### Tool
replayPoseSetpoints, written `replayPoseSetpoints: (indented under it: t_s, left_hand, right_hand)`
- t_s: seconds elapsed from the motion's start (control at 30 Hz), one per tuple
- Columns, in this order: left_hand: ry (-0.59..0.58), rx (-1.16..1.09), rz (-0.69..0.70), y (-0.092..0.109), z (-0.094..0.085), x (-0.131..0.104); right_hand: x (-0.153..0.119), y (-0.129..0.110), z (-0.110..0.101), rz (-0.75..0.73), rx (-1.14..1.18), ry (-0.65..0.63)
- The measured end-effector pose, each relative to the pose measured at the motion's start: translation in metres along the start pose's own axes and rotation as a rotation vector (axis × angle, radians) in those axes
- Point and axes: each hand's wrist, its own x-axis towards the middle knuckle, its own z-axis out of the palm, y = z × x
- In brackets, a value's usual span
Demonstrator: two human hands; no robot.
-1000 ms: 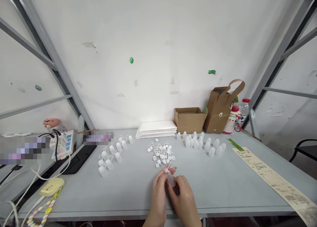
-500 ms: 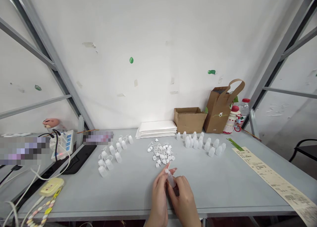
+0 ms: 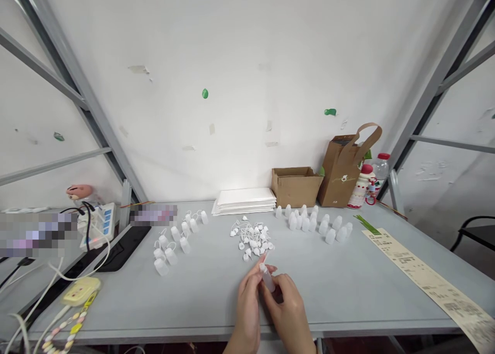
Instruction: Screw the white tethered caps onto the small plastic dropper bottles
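Frosted white plastic forms the small bottle [image 3: 267, 280] held, slightly tilted, above the tabletop [image 3: 201, 302] near its front edge. The person's left-hand grip [image 3: 249, 298] is closed around the bottle's upper part, while the right-hand grip [image 3: 286, 303] pinches its lower end. A thin white strip [image 3: 267, 256] juts up beside the bottle's top; what it joins cannot be told. Just beyond lies a heap of white caps [image 3: 253, 243]. Looped bottles [image 3: 175, 234] stand to the left, plain bottles [image 3: 306, 225] to the right, and a cardboard box [image 3: 296, 191] sits behind.
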Motion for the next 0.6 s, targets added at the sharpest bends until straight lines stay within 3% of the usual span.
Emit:
replayPoseSetpoints:
  t_s: [0.3, 0.6]
  left_hand:
    - [-0.07, -0.069, -0.005, 0.006, 0.0, 0.0]
    - [-0.091, -0.091, -0.027, 0.006, -0.004, 0.005]
  right_hand:
    - [0.005, -0.007, -0.008, 0.181, 0.155, -0.028]
    - [0.01, -0.006, -0.012, 0.367, 0.376, -0.156]
